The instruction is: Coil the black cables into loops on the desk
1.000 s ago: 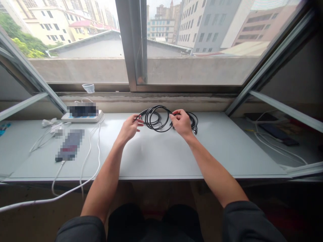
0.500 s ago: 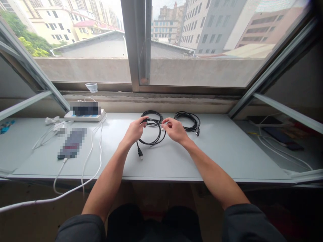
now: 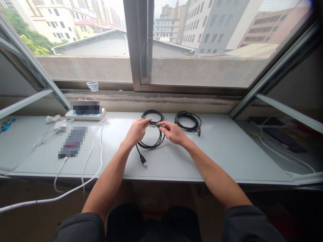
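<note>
My left hand is closed on the upper left of a loosely coiled black cable. Opposite it, my right hand pinches the upper right side of that coil between thumb and fingers. The cable's black plug, with a pale tip, hangs out below the left hand. Behind the hands lies another ring of black cable; whether it joins the held coil is hidden by my fingers. To the right, a second coiled black cable rests on the grey tabletop, its connector facing front right.
A white power strip sits at the back left, with white chargers beside it. A blurred phone is plugged into a white cable. A clear plastic cup is by the window frame.
My right hand has shifted slightly left and now pinches the coil. The held coil sits a little lower, and its plug has swung down and right.
</note>
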Available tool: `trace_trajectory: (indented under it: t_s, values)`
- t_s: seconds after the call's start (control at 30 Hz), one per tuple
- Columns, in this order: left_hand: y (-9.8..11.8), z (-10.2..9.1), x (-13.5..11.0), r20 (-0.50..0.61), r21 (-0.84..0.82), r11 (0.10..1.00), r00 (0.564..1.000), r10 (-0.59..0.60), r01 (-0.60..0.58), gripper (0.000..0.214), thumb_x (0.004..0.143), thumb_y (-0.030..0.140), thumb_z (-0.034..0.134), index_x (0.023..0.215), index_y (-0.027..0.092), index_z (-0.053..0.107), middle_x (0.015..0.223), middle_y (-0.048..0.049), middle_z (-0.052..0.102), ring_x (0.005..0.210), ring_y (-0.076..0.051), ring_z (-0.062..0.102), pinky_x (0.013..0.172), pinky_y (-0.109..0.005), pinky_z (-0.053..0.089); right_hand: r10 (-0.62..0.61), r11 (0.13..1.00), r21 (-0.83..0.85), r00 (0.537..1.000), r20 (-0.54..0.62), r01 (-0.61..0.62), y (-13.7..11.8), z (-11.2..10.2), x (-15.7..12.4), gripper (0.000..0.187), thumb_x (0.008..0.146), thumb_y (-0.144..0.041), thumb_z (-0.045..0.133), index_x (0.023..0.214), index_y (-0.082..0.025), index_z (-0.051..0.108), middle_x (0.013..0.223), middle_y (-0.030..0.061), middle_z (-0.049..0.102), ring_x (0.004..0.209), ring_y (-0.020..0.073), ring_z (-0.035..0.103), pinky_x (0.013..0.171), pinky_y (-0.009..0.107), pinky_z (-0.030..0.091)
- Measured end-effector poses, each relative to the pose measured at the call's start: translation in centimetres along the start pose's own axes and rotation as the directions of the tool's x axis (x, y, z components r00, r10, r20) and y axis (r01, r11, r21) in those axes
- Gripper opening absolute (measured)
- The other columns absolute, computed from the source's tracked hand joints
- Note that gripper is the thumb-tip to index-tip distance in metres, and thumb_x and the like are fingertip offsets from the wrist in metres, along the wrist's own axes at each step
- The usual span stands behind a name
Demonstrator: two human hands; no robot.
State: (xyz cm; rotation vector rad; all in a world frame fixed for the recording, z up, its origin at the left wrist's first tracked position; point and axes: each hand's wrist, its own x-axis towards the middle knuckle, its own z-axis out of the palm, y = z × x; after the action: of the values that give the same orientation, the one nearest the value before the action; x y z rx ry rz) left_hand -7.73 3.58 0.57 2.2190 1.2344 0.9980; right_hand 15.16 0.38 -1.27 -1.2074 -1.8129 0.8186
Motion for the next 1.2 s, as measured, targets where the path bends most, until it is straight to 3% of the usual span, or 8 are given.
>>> trace_trajectory:
  t_s: [0.2,0.33,0.43,0.57,0.67,0.8,0.97,1.2]
  values:
    - [-0.5,-1.2,0.4,-0.102,-0.153,0.976,0.980,-0.171,0.154,0.041,0.100,0.027,0.053,0.133,0.017,0.075,0.098,-0.0110,0.076,0.074,-0.017,0.063,0.076,-0.031,0.051,0.026,0.995,0.098,0.998,-0.065,-0.019,0.3,-1.2,0.3,0.033,0.097,-0.042,0.059,0.118,-0.019,0.070,0.064,-0.0032,0.053,0.055,0.0144,0.047,0.056,0.030,0.040]
    - [0.1,-1.7,0.3,0.010,-0.311,0.923,0.972,-0.235,0.227,0.041,0.095,0.027,0.058,0.131,0.018,0.075,0.093,-0.0085,0.075,0.058,-0.011,0.050,0.055,-0.026,0.040,0.016,0.985,0.171,0.998,-0.065,-0.004,0.3,-0.8,0.4,0.023,0.091,-0.037,0.068,0.108,-0.021,0.067,0.092,0.0050,0.068,0.084,0.0193,0.064,0.070,0.031,0.053]
    - [1.1,-1.3,0.1,0.166,-0.549,0.783,0.956,-0.241,0.293,0.044,0.090,0.029,0.066,0.132,0.017,0.073,0.096,-0.0079,0.072,0.053,-0.007,0.045,0.047,-0.023,0.031,0.061,0.923,0.383,0.998,-0.024,-0.047,-0.4,0.5,0.2,0.036,0.090,-0.041,0.072,0.121,-0.024,0.062,0.117,0.0076,0.066,0.093,0.0192,0.067,0.076,0.034,0.058]
    - [2.3,-0.6,0.1,0.198,-0.797,0.540,0.961,-0.191,0.271,0.056,0.086,0.037,0.077,0.136,0.017,0.065,0.102,-0.0082,0.072,0.055,-0.006,0.051,0.047,-0.020,0.034,0.086,0.720,0.682,0.992,0.093,-0.126,-1.8,1.4,0.2,0.049,0.095,-0.050,0.067,0.137,-0.028,0.057,0.078,-0.0046,0.054,0.052,0.0092,0.047,0.046,0.023,0.046]
    - [2.5,0.5,0.1,0.198,-0.880,0.377,0.944,-0.264,0.290,0.056,0.085,0.049,0.080,0.127,0.017,0.064,0.096,-0.0072,0.072,0.063,-0.011,0.063,0.058,-0.023,0.049,0.131,0.592,0.806,0.988,-0.087,-0.008,-2.4,1.0,0.4,0.043,0.094,-0.046,0.071,0.131,-0.026,0.063,0.065,-0.0098,0.031,0.045,0.0060,0.025,0.037,0.016,0.023]
    - [2.2,2.4,-0.1,0.375,-0.860,0.260,0.889,-0.262,0.439,0.059,0.085,0.071,0.070,0.103,0.015,0.064,0.081,-0.0054,0.069,0.073,-0.018,0.071,0.071,-0.032,0.059,0.245,0.479,0.871,0.937,-0.247,0.104,-1.9,-0.2,0.9,0.031,0.095,-0.046,0.067,0.116,-0.024,0.065,0.065,-0.0090,0.032,0.045,0.0061,0.025,0.037,0.015,0.023]
    - [2.5,3.4,-0.1,0.297,-0.926,0.139,0.905,-0.303,0.351,0.052,0.089,0.067,0.069,0.084,0.019,0.052,0.057,0.0105,0.038,0.042,-0.006,0.041,0.054,-0.023,0.051,0.335,0.413,0.910,0.935,-0.118,-0.033,-1.3,-0.1,1.0,0.013,0.091,-0.031,0.062,0.100,-0.023,0.057,0.069,-0.0044,0.049,0.047,0.0086,0.039,0.040,0.018,0.036]
    - [2.4,1.2,0.1,0.471,-0.881,-0.104,0.837,-0.278,0.462,0.026,0.099,0.037,0.053,0.081,0.018,0.050,0.058,0.0097,0.030,0.037,-0.005,0.025,0.036,-0.019,0.026,0.309,0.368,0.910,0.948,0.077,-0.194,-1.5,1.1,0.8,0.027,0.098,-0.046,0.061,0.092,-0.020,0.056,0.063,-0.0087,0.033,0.044,0.0062,0.020,0.036,0.017,0.022]
